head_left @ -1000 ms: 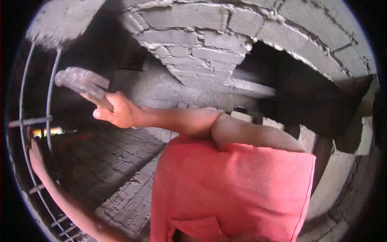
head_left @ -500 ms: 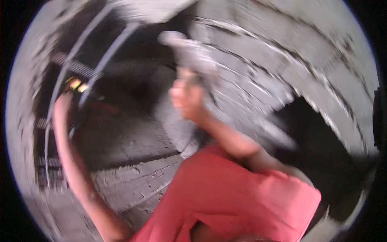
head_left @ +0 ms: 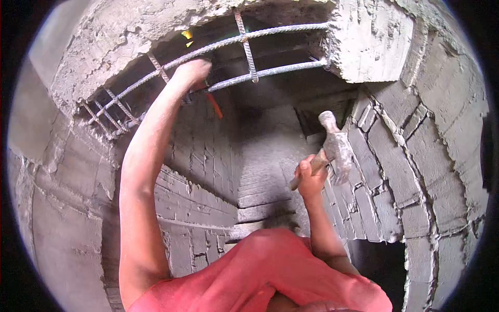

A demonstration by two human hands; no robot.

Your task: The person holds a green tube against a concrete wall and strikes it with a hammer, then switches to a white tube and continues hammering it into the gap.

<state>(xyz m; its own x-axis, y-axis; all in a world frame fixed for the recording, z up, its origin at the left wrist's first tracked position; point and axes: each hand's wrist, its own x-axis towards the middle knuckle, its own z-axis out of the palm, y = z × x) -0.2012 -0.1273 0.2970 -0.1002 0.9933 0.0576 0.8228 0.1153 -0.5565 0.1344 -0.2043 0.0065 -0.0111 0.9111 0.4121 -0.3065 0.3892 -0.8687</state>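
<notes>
My right hand (head_left: 311, 179) is closed around the short wooden handle of a hammer (head_left: 339, 151). The hammer's head is pale and crusted with mortar, and it points up, away from me. My left hand (head_left: 195, 72) reaches up to the steel rebar (head_left: 244, 78) in an opening of the concrete. Its fingers look curled, but what they hold is hidden behind the hand. Just below it an orange strip (head_left: 215, 106) shows. Beyond the upper bar is a small yellow piece (head_left: 187, 35).
Rough concrete (head_left: 114, 47) borders the opening, and a concrete block (head_left: 371, 44) juts out at its right end. Block walls with raised mortar joints (head_left: 431, 171) stand on both sides. At lower right is a dark opening (head_left: 377, 268).
The view has swung and steadied, so the rebar now crosses the top. My right hand and the hammer sit lower and further right in view. My left hand stays at the bars.
</notes>
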